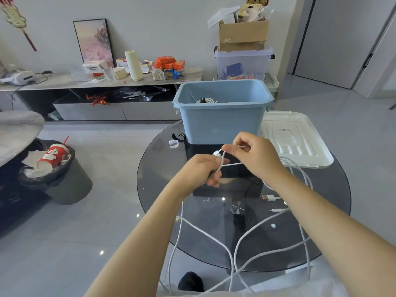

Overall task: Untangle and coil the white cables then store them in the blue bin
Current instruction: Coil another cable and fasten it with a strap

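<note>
Above the round glass table (162, 189) my left hand (201, 170) grips a short loop of white cable (220, 166), whose plug end pokes up by my fingers. My right hand (252, 153) pinches the same cable just beside it. Long white cable loops (248, 234) hang down over the table's near edge toward my lap. The blue bin (220, 123) stands at the table's far side, and a coiled white cable (205, 101) with a black tie lies inside it. Two loose plug ends (271, 197) lie on the glass under my right forearm.
The bin's white lid (295, 140) lies to the right of the bin. A white strap and a black strap (174, 143) lie left of the bin. A full dark waste bin (53, 172) stands on the floor to the left, and a cluttered low shelf runs along the wall.
</note>
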`<state>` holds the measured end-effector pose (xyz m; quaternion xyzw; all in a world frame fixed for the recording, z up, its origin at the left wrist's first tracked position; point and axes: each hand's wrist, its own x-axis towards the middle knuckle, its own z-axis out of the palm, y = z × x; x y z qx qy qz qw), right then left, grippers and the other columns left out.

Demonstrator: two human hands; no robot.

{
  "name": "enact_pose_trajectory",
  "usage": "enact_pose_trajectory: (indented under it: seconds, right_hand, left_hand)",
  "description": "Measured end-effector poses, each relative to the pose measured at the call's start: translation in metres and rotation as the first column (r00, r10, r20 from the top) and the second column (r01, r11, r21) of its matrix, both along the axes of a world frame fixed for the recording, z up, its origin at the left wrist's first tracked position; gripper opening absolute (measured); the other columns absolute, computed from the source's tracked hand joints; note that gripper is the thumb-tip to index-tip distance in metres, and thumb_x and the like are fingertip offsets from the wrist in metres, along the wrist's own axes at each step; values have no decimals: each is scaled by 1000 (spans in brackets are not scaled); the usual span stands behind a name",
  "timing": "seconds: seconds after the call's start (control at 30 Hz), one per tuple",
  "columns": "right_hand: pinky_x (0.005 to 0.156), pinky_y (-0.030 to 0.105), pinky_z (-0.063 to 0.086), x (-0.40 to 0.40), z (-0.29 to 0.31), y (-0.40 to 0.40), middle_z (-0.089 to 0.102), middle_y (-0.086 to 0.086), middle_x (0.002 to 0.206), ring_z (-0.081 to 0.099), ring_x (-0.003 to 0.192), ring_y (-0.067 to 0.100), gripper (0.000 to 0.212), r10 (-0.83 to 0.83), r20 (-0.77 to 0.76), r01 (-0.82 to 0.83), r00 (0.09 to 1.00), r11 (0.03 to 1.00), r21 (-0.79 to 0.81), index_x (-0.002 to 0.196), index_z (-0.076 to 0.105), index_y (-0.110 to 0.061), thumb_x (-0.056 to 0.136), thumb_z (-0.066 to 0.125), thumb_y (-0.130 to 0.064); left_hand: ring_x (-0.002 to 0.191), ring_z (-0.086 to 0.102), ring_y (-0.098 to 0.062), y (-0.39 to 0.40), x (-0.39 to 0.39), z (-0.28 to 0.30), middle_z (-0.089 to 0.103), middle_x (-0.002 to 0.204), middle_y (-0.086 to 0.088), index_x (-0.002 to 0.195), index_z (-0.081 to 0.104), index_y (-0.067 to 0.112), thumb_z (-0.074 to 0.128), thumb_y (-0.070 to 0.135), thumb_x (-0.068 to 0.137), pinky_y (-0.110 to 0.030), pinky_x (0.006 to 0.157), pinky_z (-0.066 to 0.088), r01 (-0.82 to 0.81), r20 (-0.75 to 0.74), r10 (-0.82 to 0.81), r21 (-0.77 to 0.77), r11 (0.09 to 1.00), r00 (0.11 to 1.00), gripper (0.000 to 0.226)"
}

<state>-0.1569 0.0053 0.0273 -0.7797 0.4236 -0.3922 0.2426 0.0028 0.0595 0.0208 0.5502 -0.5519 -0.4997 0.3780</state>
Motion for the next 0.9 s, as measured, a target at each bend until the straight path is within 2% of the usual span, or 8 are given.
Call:
enact_pose_trajectory:
  seconds: [0.07, 0.17, 0.33, 0.4, 0.47, 0.6, 0.77, 0.9]
  right_hand:
    - [54, 27, 32, 1, -2, -5, 45, 1, 55, 38, 54, 14, 46, -35, 67, 32, 997, 998, 52, 66, 52, -8, 76, 66, -52]
    - [60, 30, 34, 1, -5, -10, 47, 2, 56, 42, 56, 15, 51, -20, 95, -1, 995, 975, 222, 61, 52, -9, 84, 55, -54]
    - [79, 33, 43, -20, -26, -15, 49, -4, 53, 54, 62, 16, 56, 115, -109, -46, 987, 867, 496, 58, 47, -15, 87, 42, -63]
    - [77, 34, 47, -27, -26, -18, 42, -8, 46, 50, 54, 16, 55, 145, -106, -60, 984, 824, 564, 61, 49, -16, 86, 43, -64]
    - [66, 29, 42, -27, -21, -19, 42, -8, 51, 44, 54, 15, 53, 80, -102, -14, 992, 851, 525, 65, 53, -15, 88, 43, -61]
    - [58, 21, 33, -23, -21, -20, 50, -10, 62, 45, 62, 8, 33, -172, 48, 146, 984, 932, 331, 76, 62, -15, 93, 53, -41]
    - [55, 21, 33, -12, -24, -26, 50, -12, 61, 45, 58, 7, 22, -334, 244, 193, 910, 866, 462, 87, 68, -15, 88, 61, -36]
    - [74, 25, 42, -11, -33, -28, 69, -5, 86, 61, 88, 16, 18, -323, 193, 203, 927, 861, 467, 89, 73, -16, 83, 69, -33]
  left_hand:
    - [40, 27, -11, -1, -3, 4, 36, 48, 3, 102, 64, -1, 34, 20, 102, -24, 48, 36, 7, -223, 15, 94, 996, 975, 37]
    - [34, 20, -4, -2, -5, 8, 28, 46, 7, 98, 64, -1, 35, 29, 101, -16, 37, 19, -3, -454, 52, 107, 994, 889, 42]
    - [37, 33, -1, -6, 13, 6, 42, 50, 7, 107, 59, -2, 42, 20, 98, -12, 38, 27, -220, -701, 196, 57, 974, 686, 29]
    - [40, 42, -3, -6, 21, 2, 46, 51, 5, 109, 56, -5, 44, 15, 98, -12, 42, 37, -268, -709, 259, 102, 958, 656, 26]
    - [44, 49, -5, -6, 25, -2, 50, 53, 3, 114, 54, -6, 46, 11, 97, -13, 45, 43, -303, -692, 309, 136, 943, 653, 25]
    - [41, 41, -3, -6, 20, -3, 60, 62, 3, 113, 53, -8, 43, 5, 98, -13, 40, 32, -319, -585, 327, 121, 940, 742, 22]
    - [34, 19, -2, -8, 17, 3, 27, 50, 7, 100, 60, -1, 36, 6, 96, -16, 39, 12, -178, -507, 290, 257, 950, 812, 25]
    - [31, 18, -2, -8, 17, 5, 23, 44, 10, 77, 49, 10, 38, 17, 99, -16, 35, 11, -123, -563, 268, 282, 952, 782, 25]
